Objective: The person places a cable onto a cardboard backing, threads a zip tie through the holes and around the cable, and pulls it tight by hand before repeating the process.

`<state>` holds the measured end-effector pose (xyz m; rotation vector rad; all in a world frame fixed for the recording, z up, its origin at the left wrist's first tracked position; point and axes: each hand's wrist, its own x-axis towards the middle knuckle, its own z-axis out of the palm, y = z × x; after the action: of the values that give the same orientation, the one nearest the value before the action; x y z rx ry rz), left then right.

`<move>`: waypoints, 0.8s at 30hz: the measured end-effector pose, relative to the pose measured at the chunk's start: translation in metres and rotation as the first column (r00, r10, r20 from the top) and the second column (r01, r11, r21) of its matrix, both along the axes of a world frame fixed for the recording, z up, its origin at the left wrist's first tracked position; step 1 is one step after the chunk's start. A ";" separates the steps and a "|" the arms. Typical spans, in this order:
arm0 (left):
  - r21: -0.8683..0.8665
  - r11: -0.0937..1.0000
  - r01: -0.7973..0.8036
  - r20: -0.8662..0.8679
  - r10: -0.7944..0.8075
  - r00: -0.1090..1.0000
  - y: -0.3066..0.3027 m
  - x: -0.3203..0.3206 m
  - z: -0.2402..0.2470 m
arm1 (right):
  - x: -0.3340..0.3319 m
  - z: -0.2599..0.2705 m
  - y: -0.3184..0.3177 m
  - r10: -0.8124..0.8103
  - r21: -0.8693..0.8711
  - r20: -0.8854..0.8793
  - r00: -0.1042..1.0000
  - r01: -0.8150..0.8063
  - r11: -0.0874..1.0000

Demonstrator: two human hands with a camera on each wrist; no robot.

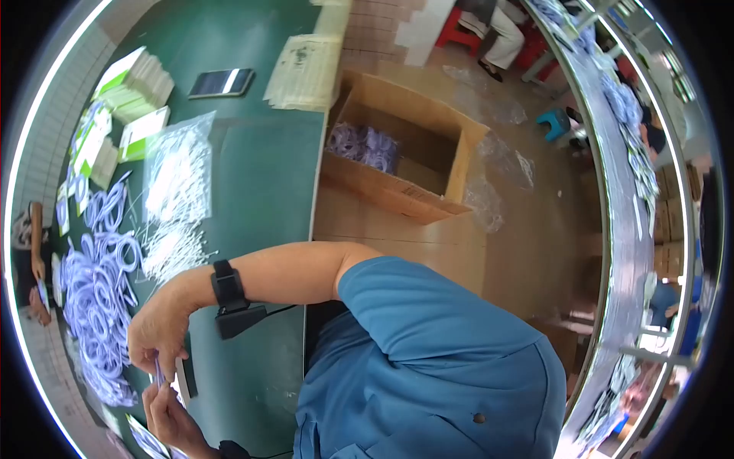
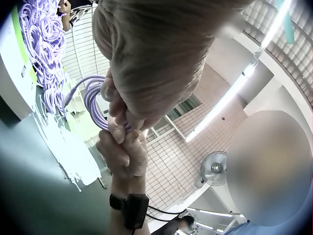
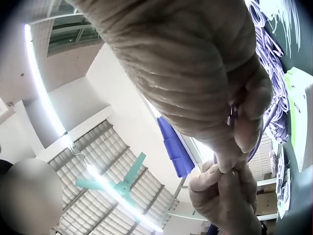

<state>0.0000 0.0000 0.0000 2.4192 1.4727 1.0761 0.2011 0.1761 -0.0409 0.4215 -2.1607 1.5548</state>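
A coil of purple cable (image 2: 93, 104) lies between the two hands, which meet at the fingertips. My right hand (image 1: 159, 325) is bent down over the coil (image 1: 160, 372) and pinches it; in the left wrist view this hand (image 2: 124, 152) has its fingertips against the cable. From the other side, my left hand (image 1: 172, 421) grips the coil, large in the left wrist view (image 2: 156, 63). A small cable end (image 3: 232, 115) shows between the fingers of my right hand (image 3: 195, 73), with my left hand (image 3: 225, 196) below. The fingers partly hide the coil.
Purple cables (image 1: 95, 314) are heaped along the green table (image 1: 252, 168). White ties (image 1: 177, 249) spill near a clear bag (image 1: 180, 168). Beyond are green-white boxes (image 1: 138, 84), a phone (image 1: 221, 83) and a carton (image 1: 397, 187) on the floor beside the table.
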 end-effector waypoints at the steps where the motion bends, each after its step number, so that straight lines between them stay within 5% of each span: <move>1: 0.014 1.000 0.005 -0.053 -0.004 0.999 0.000 0.004 0.007 | 0.000 -0.002 0.000 -0.066 0.007 -0.014 0.998 0.066 0.998; 2: 0.036 0.999 -0.018 -0.110 0.022 0.994 -0.002 0.010 0.016 | 0.001 0.006 -0.002 -0.104 0.021 -0.034 0.994 0.104 0.994; 3: -0.059 0.995 -0.083 0.058 0.086 0.995 -0.027 0.048 -0.069 | 0.041 -0.044 -0.026 -0.092 -0.039 0.184 0.979 0.101 0.994; 5: -0.022 0.997 -0.080 0.016 0.081 0.997 -0.019 0.032 -0.040 | 0.029 -0.005 -0.019 -0.140 0.016 0.274 0.952 0.141 0.990; 7: 0.020 0.995 -0.094 -0.079 0.095 0.992 -0.023 0.021 0.008 | 0.009 0.018 -0.020 -0.126 -0.051 0.174 0.977 0.137 0.989; 10: 0.083 0.996 -0.025 -0.038 0.028 0.999 -0.029 0.011 0.001 | 0.005 0.031 -0.029 -0.211 0.133 0.153 0.965 0.191 0.973; 14: 0.104 0.993 -0.058 -0.058 0.064 0.996 -0.049 0.010 -0.010 | -0.002 0.022 -0.046 -0.179 0.107 0.042 0.983 0.173 0.979; 19: 0.122 0.991 -0.052 -0.099 0.064 0.993 -0.056 0.000 -0.020 | -0.008 0.016 -0.057 -0.233 0.129 0.122 0.965 0.217 0.968; 24: 0.185 0.982 -0.027 -0.063 0.039 0.997 -0.045 -0.011 -0.038 | -0.015 0.004 -0.050 -0.277 0.242 -0.034 0.960 0.277 0.930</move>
<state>-0.0107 -0.0454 -0.0380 2.5859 1.4995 1.1999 0.1856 0.1264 -0.0372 0.1789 -2.3057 1.1414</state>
